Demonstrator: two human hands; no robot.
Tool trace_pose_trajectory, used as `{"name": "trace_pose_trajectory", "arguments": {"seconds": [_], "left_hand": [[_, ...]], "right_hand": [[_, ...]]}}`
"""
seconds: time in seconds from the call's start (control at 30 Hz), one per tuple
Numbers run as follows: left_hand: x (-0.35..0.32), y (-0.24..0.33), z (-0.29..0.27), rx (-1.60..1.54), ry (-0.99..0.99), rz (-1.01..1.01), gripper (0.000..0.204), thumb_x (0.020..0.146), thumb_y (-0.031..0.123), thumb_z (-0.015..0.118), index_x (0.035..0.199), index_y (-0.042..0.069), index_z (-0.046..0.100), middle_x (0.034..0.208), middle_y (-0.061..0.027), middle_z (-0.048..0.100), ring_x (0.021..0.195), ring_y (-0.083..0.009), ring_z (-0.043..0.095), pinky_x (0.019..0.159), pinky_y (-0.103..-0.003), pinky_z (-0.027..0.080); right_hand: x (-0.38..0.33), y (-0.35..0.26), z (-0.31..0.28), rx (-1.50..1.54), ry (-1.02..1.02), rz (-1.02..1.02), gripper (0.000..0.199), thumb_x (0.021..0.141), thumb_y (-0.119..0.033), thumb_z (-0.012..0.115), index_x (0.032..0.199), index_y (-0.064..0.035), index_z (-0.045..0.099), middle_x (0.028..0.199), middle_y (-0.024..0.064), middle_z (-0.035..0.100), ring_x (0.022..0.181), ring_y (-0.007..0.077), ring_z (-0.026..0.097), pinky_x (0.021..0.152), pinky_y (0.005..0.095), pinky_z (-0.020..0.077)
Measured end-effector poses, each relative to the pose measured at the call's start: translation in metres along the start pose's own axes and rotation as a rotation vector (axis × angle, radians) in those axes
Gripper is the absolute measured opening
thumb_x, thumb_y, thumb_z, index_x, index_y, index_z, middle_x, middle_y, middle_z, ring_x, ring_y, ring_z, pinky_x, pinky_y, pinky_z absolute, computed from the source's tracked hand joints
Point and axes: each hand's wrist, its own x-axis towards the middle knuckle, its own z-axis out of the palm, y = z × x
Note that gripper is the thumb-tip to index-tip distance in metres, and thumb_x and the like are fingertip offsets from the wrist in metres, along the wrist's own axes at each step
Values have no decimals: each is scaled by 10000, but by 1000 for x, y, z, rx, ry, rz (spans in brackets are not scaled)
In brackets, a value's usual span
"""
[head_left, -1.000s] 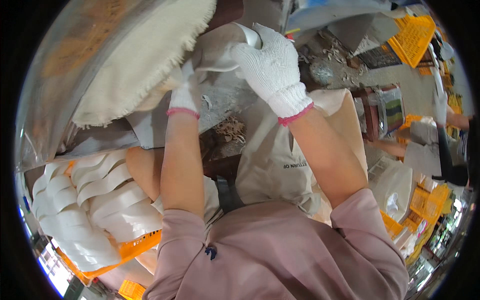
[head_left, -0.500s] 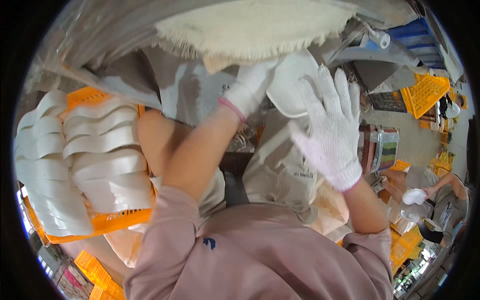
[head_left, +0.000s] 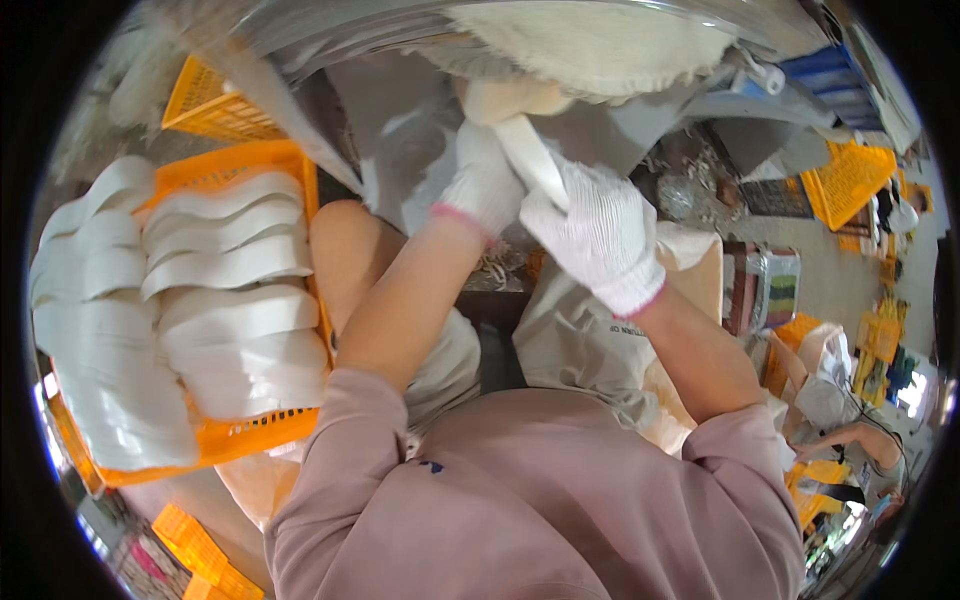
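A smooth white dish (head_left: 532, 162), seen nearly edge-on, is held between my two hands just below a cream cloth buffing wheel (head_left: 600, 45) with a frayed edge. My left hand (head_left: 485, 185), in a white knit glove, is closed on the dish's upper left side; its fingertips are partly hidden. Around the lower right end wraps my right hand (head_left: 600, 232), gloved the same way. A cream-coloured piece (head_left: 512, 100) shows at the dish's upper end, under the wheel; I cannot tell what it is.
To my left, an orange crate (head_left: 315, 215) holds stacked wavy white dishes (head_left: 225, 275). A second orange crate (head_left: 220, 100) stands beyond it. Grey sheeting (head_left: 400, 140) surrounds the wheel. Another person (head_left: 850, 415) sits at the right, near a taped stool (head_left: 765, 290).
My right hand has gone from spread fingers to gripping the dish. The dish has turned from face-on to nearly edge-on. The view has shifted, showing more of the far left crate.
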Motion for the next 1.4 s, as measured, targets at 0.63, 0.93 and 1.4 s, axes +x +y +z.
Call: {"name": "trace_pose_trajectory", "arguments": {"seconds": [0.63,0.93,1.4], "left_hand": [[-22,-11,14,123,-89,240,296,1016,295,585,1135,47,696,951,-115,740,835,-297,732,743,-399,593],[7,-9,-3,387,73,429,605,1011,730,455,1005,147,616,792,-56,635,696,-252,655,631,-402,575],[15,-11,-21,44,-21,183,576,1047,636,415,1252,159,665,1086,-123,720,1044,-333,716,875,-526,606]], "right_hand": [[40,7,2,427,-167,163,360,955,-390,681,1151,-93,731,970,220,743,943,408,721,809,477,575],[46,0,11,821,-558,235,426,1000,-258,715,1346,-18,647,1176,119,763,1035,238,739,915,381,598],[20,-16,10,31,-31,110,434,836,-283,843,1196,-63,742,1031,169,769,928,353,761,824,416,604]]}}
